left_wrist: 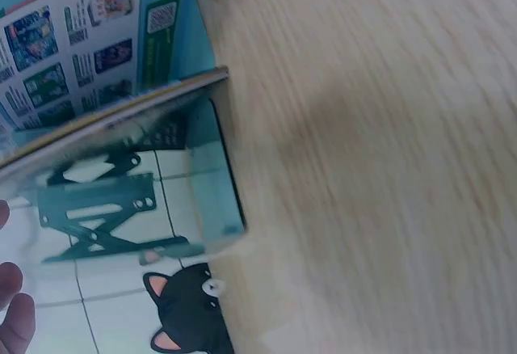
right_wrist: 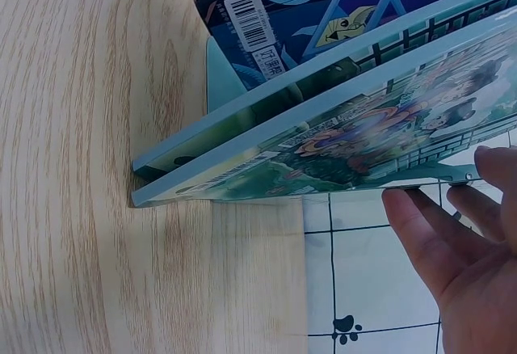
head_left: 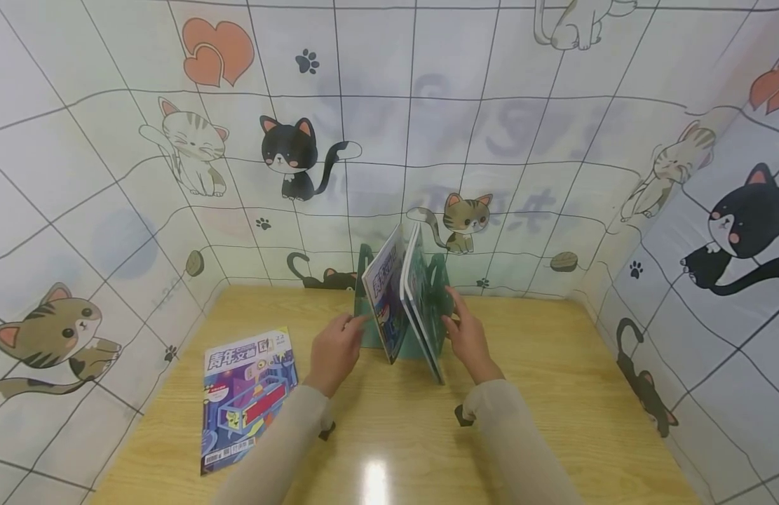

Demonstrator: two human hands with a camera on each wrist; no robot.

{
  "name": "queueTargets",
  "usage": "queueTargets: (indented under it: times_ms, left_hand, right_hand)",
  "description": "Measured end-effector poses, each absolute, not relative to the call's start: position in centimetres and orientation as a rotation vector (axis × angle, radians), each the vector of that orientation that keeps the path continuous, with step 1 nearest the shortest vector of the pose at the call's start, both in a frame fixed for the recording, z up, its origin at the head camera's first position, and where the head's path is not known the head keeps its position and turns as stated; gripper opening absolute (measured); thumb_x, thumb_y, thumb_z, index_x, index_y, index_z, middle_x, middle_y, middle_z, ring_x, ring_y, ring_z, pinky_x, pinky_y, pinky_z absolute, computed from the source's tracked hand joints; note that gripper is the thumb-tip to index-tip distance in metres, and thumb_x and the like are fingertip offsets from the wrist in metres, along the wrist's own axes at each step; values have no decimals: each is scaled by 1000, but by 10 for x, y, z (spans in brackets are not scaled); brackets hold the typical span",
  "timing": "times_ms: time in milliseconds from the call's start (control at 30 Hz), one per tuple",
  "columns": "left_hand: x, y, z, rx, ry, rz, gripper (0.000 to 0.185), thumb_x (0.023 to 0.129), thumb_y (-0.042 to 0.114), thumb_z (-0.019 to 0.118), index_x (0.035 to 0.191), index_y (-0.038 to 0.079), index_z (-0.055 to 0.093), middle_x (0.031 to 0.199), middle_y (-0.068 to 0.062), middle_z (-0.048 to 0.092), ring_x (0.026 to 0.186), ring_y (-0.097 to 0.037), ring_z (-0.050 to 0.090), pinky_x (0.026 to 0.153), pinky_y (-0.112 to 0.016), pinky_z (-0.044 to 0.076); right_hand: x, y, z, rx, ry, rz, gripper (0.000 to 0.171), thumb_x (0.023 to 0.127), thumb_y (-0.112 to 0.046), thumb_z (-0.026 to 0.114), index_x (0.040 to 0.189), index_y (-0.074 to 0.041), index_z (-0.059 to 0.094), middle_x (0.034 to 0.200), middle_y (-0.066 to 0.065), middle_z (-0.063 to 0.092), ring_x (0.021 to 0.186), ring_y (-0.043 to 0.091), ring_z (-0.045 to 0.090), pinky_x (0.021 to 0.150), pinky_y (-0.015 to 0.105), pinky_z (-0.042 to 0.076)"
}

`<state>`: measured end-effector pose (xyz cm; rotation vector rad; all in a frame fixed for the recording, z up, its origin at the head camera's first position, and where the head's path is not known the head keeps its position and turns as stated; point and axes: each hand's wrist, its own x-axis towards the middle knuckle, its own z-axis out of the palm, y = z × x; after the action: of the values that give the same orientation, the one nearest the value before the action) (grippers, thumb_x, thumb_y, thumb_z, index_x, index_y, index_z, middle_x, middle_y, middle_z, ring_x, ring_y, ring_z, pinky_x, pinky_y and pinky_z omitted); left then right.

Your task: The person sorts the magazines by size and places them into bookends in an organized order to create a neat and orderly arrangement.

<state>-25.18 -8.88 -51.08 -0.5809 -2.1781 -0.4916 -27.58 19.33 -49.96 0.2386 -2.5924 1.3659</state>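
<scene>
Both hands steadying 2 magazines in stand — third magazine near table edge

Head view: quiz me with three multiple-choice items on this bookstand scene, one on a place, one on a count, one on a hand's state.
1. Where does the flat magazine lie?
A. On the wooden table, on the person's left
B. Inside the bookstand
C. Under the right hand

2. How many magazines stand in the teal bookstand?
A. None
B. Two
C. Five

3. What is the right hand doing?
A. Hanging idle off the table
B. Touching the stand's right end with relaxed fingers
C. Lifting the flat magazine

Answers:
1 A: it lies cover up on the table, left of the left hand.
2 B: two leaning magazines show in the head view, and the right wrist view shows two also.
3 B: its fingers lie almost straight against the stand's edge.
</scene>
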Motion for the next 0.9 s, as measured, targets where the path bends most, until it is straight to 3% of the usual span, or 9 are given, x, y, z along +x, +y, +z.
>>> queueTargets:
  times_ms: [200, 433, 600, 900]
  left_hand:
    - [-249, -112, -524, -497, -2241, -486, 28, 80, 5, 76, 107, 11, 70, 90, -5, 62, 73, -21, 62, 53, -35, 52]
    - [-245, -139, -541, -386, -2364, -495, 31, 82, 8, 77, 111, 12, 68, 99, -6, 64, 84, -25, 64, 64, -40, 55]
    - [-245, -154, -552, -329, -2379, -477, 29, 81, 10, 78, 108, 11, 69, 101, -8, 64, 86, -28, 64, 63, -42, 54]
    - [-242, -185, -563, -156, -2493, -420, 28, 84, 17, 76, 109, 9, 68, 107, -12, 65, 93, -34, 61, 75, -48, 51]
  right_hand:
    - [-276, 194, -500, 244, -2596, 1366, 70, 99, -7, 54, 151, -43, 24, 143, 28, 42, 111, 43, 59, 74, 38, 56]
    - [-276, 195, -501, 261, -2591, 1340, 68, 99, -7, 54, 152, -39, 25, 143, 27, 43, 110, 43, 60, 74, 39, 56]
    - [-275, 194, -500, 250, -2600, 1342, 70, 100, -7, 54, 152, -42, 23, 143, 28, 42, 111, 43, 59, 75, 38, 56]
    - [-275, 194, -499, 267, -2584, 1353, 65, 99, -6, 55, 153, -29, 27, 143, 29, 41, 110, 45, 59, 74, 40, 56]
